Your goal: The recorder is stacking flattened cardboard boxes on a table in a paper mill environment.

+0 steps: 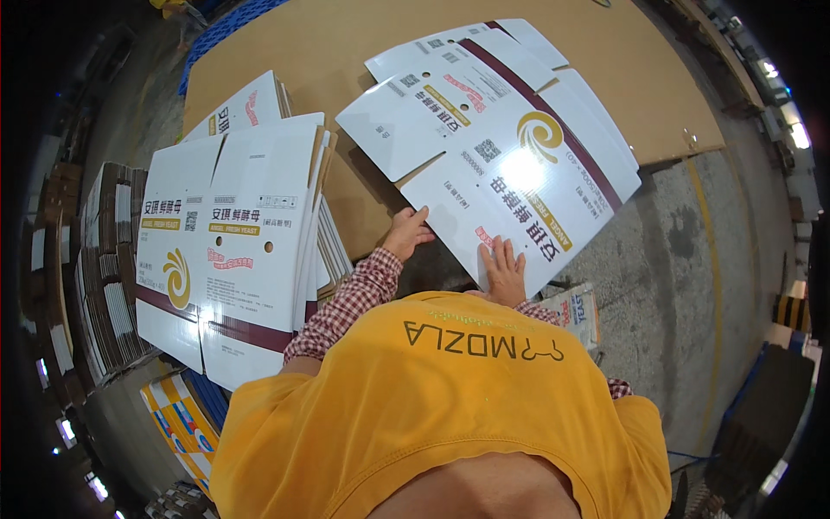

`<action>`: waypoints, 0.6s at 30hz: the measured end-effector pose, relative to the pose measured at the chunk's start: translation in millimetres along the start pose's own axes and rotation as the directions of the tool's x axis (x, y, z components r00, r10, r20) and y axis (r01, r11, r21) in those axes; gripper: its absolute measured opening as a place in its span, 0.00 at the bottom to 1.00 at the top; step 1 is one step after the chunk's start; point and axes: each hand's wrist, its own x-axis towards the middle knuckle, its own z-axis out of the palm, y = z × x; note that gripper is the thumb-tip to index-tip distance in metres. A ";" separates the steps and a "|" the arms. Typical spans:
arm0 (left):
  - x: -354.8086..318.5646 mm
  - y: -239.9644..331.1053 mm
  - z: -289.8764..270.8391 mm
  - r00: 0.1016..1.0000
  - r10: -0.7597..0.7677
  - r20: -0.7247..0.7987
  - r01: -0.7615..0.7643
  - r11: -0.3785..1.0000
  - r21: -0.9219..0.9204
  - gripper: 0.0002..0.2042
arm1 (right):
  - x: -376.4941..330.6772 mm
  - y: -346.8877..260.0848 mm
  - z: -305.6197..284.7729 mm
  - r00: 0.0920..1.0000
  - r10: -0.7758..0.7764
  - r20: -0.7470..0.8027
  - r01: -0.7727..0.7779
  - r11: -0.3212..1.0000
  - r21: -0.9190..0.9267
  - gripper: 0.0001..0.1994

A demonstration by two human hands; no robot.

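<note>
Several groups of flat cartons surround a worker's two bare hands. At far left, bundles of folded cardboard (108, 259) are packed face to face, an arrangement that presumably saves room. Next, a pile of white cartons (246, 195) lies with printed faces up and edges roughly aligned, probably so that single pieces can be lifted within the left arm's reach; below it shows an orange-and-white carton (180, 415). To its right, a brown board (298, 39) forms the broad work surface.

The left hand (408, 233) has its fingers bent at the near-left edge of the white carton flat (527, 164); whether thumb and fingers pinch that edge cannot be told. The flat lies aslant over the board, slots and flaps visible, above other similar white pieces. The right hand (504, 268) rests palm down near its closest corner, fingers spread and gripping nothing; this broad contact seems suited to steadying a corner that appears to project past the board. At right, the concrete floor (670, 277) extends beyond the board's edge.
</note>
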 end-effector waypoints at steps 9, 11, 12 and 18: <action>-27.5 34.8 36.8 0.967 0.224 0.120 -0.216 0.974 -0.074 0.13 | -16.7 -18.3 -55.5 0.981 0.097 -0.166 -0.113 0.990 -0.089 0.39; -31.1 36.6 38.2 0.945 0.283 0.166 -0.271 0.958 -0.092 0.13 | -19.5 -18.1 -62.0 0.975 0.036 -0.219 -0.055 0.995 -0.080 0.38; -30.3 37.4 37.7 0.924 0.324 0.203 -0.297 0.943 -0.151 0.13 | -21.1 -17.6 -67.2 0.971 0.017 -0.240 -0.035 0.997 -0.073 0.37; -27.2 32.5 35.4 0.863 0.422 0.279 -0.362 0.900 -0.242 0.14 | -27.2 -15.2 -76.6 0.975 -0.020 -0.221 0.004 0.997 -0.073 0.34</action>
